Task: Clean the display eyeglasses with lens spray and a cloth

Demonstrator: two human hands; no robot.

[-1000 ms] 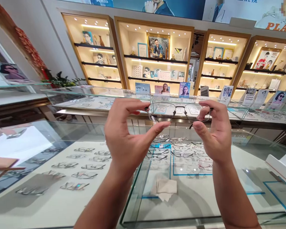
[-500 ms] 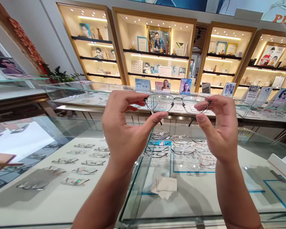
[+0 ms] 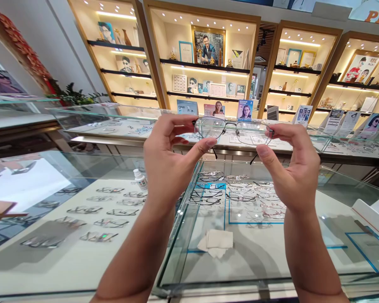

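A pair of thin dark-rimmed eyeglasses (image 3: 230, 124) is raised in front of me above the glass counter, its lenses upright and its temple tips hanging below. My left hand (image 3: 173, 155) is closed on the left side of the frame, fingers at the hinge and thumb below. At the other hinge, my right hand (image 3: 292, 164) pinches the frame in the same way. Below them, a folded beige cloth (image 3: 219, 240) lies on the counter top. Beside my left wrist stands a small white bottle (image 3: 140, 179).
Rows of eyeglasses (image 3: 109, 211) lie in the left glass case, and more frames (image 3: 240, 197) in the right one. A white box-like object (image 3: 374, 214) sits at the right. Behind are another glass counter (image 3: 113, 115) with card stands and lit wooden shelves (image 3: 205, 63).
The eyeglasses have tilted slightly, their right end now lower. My hands have moved slightly apart in the view, and the white bottle has come into sight beside my left wrist.
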